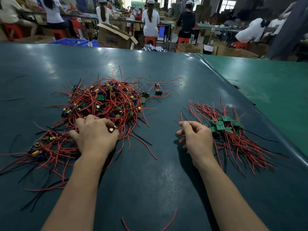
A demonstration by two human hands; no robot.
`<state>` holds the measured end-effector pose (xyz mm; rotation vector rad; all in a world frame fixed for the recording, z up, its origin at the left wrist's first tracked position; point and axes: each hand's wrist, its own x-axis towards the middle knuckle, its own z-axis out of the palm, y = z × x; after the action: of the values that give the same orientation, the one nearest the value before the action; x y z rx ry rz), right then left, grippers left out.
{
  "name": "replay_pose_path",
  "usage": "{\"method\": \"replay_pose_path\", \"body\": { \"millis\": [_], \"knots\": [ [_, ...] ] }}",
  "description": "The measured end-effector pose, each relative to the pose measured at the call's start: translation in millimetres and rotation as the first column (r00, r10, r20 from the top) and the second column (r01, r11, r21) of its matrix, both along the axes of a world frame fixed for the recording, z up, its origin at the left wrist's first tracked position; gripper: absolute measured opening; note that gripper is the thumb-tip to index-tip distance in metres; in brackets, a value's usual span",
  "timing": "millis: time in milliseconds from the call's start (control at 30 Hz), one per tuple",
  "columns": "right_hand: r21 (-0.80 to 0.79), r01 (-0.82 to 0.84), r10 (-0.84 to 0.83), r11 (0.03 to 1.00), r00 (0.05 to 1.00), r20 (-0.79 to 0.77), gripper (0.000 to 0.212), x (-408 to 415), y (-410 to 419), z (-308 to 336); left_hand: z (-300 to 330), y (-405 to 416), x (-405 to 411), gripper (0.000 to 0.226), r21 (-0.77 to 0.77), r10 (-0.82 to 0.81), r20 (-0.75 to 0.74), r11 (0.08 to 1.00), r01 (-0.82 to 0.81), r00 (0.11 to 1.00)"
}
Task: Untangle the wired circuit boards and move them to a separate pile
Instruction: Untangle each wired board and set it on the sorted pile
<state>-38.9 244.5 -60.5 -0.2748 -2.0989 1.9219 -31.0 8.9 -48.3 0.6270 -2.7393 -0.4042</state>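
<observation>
Tangle (103, 104): a heap of small green boards with red and black wires, on the left half of the surface (150, 172), spreading toward its left edge and near side.
Left hand (95, 135): palm down on the near edge of the tangle, fingers curled into the wires, grip closed on a board with brass-coloured parts (113, 128) showing at the fingertips.
Loose wire (150, 225): one red strand, curved, alone at the near edge of the surface between the forearms.
Stray boards (152, 93): two green boards with red leads, just right of the tangle's far side, apart from both heaps.
Right hand (195, 139): raised a little above the surface, fingers loosely curled, grip holding nothing, just left of the sorted pile.
Sorted pile (225, 125): green boards clustered together on the right side of the surface, near its right edge, their wires fanned toward the far and near sides.
</observation>
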Motion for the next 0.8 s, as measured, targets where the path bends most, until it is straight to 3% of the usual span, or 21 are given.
{"method": "replay_pose_path", "body": {
  "millis": [67, 133, 267, 333, 400, 433, 500, 567, 700, 800],
  "knots": [
    [0.001, -0.001, 0.001, 1.0, 1.0, 0.004, 0.023, 0, 0, 1, 0, 1, 0, 0.023, 0.021, 0.008, -0.118, 1.0, -0.005, 0.993],
    [-0.002, -0.001, 0.001, 1.0, 1.0, 0.012, 0.022, 2, 0, 2, 1, 4, 1, 0.026, 0.07, -0.004, -0.344, 0.997, 0.03, 0.939],
    [0.008, -0.005, 0.005, 1.0, 1.0, 0.009, 0.021, 4, 0, 7, 8, 19, 7, 0.031, 0.047, -0.03, -0.808, 0.992, 0.115, 0.588],
    [-0.051, -0.083, 0.083, 0.995, 0.997, -0.008, 0.018, 6, -1, 11, 11, 32, 11, 0.026, -0.067, -0.149, -0.883, 0.979, 0.195, 0.444],
    [-0.214, -0.303, 0.299, 0.929, 0.953, -0.053, 0.012, 11, -5, 15, 9, 49, 15, 0.02, -0.216, -0.331, -0.87, 0.922, 0.322, 0.366],
    [-0.295, -0.421, 0.416, 0.858, 0.906, -0.081, 0.011, 13, -8, 17, 8, 58, 18, 0.019, -0.287, -0.423, -0.837, 0.88, 0.38, 0.347],
    [-0.37, -0.552, 0.552, 0.747, 0.826, -0.115, 0.028, 16, -12, 20, 4, 74, 19, 0.019, -0.39, -0.575, -0.748, 0.785, 0.482, 0.331],
    [-0.355, -0.541, 0.534, 0.763, 0.836, -0.127, 0.03, 16, -12, 21, -1, 81, 16, 0.019, -0.4, -0.651, -0.685, 0.711, 0.579, 0.326],
    [-0.393, -0.377, 0.37, 0.839, 0.924, -0.097, 0.009, 12, -5, 20, -9, 80, 11, 0.024, -0.133, -0.546, -0.747, 0.682, 0.719, 0.38],
    [-0.368, -0.334, 0.326, 0.868, 0.941, -0.087, 0.009, 11, -6, 17, -12, 83, 11, 0.031, 0.189, -0.389, -0.756, 0.64, 0.745, 0.526]
  ]
}}
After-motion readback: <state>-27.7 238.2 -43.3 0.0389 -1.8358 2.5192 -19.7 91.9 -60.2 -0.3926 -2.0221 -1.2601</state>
